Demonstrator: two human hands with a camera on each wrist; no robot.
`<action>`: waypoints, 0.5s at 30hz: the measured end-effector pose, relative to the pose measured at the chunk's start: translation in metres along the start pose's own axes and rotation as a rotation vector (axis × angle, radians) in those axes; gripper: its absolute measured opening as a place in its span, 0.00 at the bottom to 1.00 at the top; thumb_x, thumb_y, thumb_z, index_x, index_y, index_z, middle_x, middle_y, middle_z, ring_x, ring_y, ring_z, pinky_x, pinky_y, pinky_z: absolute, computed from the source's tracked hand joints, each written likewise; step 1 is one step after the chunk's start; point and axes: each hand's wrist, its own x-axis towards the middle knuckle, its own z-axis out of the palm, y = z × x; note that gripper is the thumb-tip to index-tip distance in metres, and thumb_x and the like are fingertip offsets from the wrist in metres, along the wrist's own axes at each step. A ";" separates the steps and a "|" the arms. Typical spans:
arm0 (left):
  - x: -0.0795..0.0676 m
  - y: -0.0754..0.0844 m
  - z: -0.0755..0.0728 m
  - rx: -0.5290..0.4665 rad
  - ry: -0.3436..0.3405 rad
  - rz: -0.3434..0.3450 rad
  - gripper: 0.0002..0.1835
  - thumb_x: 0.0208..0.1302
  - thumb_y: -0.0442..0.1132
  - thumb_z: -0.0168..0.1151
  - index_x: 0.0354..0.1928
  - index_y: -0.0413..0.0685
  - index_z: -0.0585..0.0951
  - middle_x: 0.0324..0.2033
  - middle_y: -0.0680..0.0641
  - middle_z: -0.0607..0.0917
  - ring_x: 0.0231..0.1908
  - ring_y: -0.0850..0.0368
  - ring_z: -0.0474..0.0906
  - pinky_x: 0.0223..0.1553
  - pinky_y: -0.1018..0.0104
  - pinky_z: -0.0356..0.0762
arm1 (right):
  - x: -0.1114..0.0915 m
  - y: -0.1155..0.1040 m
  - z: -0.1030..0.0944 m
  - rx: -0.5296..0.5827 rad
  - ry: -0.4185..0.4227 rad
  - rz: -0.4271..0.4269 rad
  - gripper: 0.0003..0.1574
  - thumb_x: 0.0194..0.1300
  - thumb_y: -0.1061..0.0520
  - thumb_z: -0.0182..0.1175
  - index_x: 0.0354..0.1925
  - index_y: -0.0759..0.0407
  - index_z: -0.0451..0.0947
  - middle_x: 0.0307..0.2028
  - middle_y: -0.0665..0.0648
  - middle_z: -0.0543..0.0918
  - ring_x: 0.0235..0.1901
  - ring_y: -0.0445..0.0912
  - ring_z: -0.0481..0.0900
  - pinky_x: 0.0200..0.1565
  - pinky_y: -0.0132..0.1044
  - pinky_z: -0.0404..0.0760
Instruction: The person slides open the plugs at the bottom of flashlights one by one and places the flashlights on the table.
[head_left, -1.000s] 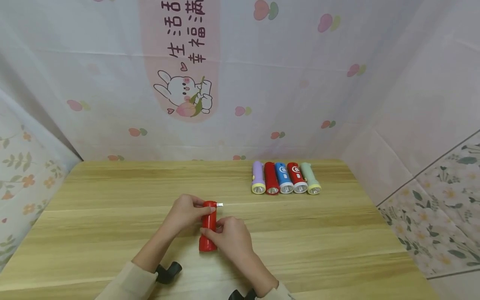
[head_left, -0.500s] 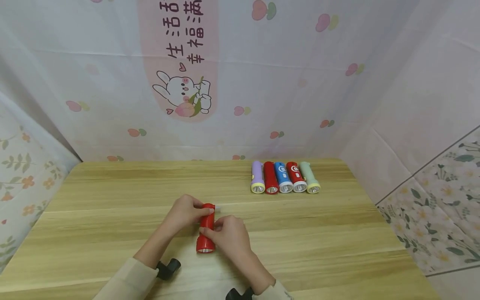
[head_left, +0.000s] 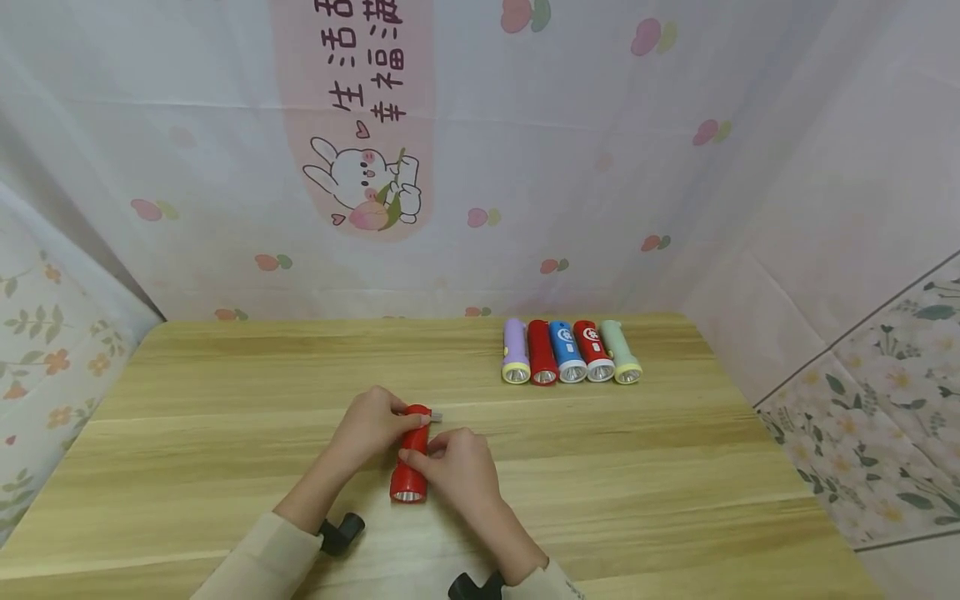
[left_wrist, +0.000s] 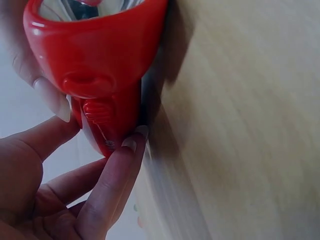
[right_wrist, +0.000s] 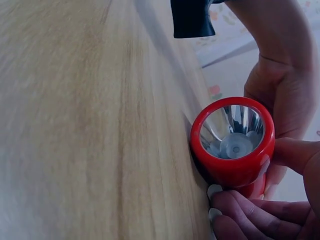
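Both hands hold a red flashlight, its lens end toward the person. The left hand pinches the tail end, from whose right side a small metal plug sticks out. At the middle of the body, the right hand grips from the right with its thumb on top. A ridged slide switch shows on the casing in the left wrist view. The right wrist view looks into the silvery reflector, with the fingertips just under the red rim, close to the table.
Several flashlights stand in a row at the back right of the wooden table: a lilac one, a red one, a blue one, another red one with white trim and a pale green one. A printed curtain hangs behind.
The flashlight has shifted slightly left, and its lens end has tipped up so that the reflector shows. The plug's bright side has turned grey. Both hands keep their hold.
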 end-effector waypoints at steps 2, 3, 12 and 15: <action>0.000 0.000 0.000 0.008 0.001 0.003 0.10 0.61 0.42 0.72 0.31 0.40 0.90 0.19 0.50 0.82 0.21 0.59 0.67 0.23 0.71 0.61 | 0.001 0.001 0.001 0.014 0.007 0.009 0.19 0.53 0.44 0.75 0.27 0.60 0.89 0.18 0.48 0.86 0.18 0.34 0.75 0.20 0.29 0.71; 0.000 0.000 0.000 0.011 0.003 0.003 0.11 0.61 0.42 0.72 0.32 0.40 0.90 0.19 0.50 0.82 0.21 0.59 0.67 0.23 0.71 0.61 | 0.001 0.001 0.001 0.023 0.009 0.016 0.19 0.53 0.44 0.75 0.27 0.60 0.89 0.18 0.48 0.86 0.18 0.34 0.75 0.20 0.29 0.70; 0.000 0.000 0.004 0.027 0.003 0.017 0.14 0.64 0.44 0.69 0.43 0.40 0.90 0.25 0.49 0.87 0.22 0.58 0.72 0.23 0.70 0.67 | 0.004 0.007 0.005 0.078 0.040 0.046 0.20 0.51 0.42 0.77 0.24 0.57 0.89 0.17 0.47 0.85 0.18 0.36 0.74 0.19 0.29 0.67; -0.001 -0.001 0.005 0.027 0.009 0.014 0.15 0.64 0.44 0.69 0.45 0.39 0.89 0.27 0.48 0.88 0.23 0.57 0.72 0.24 0.70 0.67 | 0.004 0.007 0.006 0.089 0.033 0.053 0.20 0.51 0.42 0.77 0.24 0.57 0.89 0.16 0.47 0.85 0.18 0.37 0.74 0.19 0.29 0.68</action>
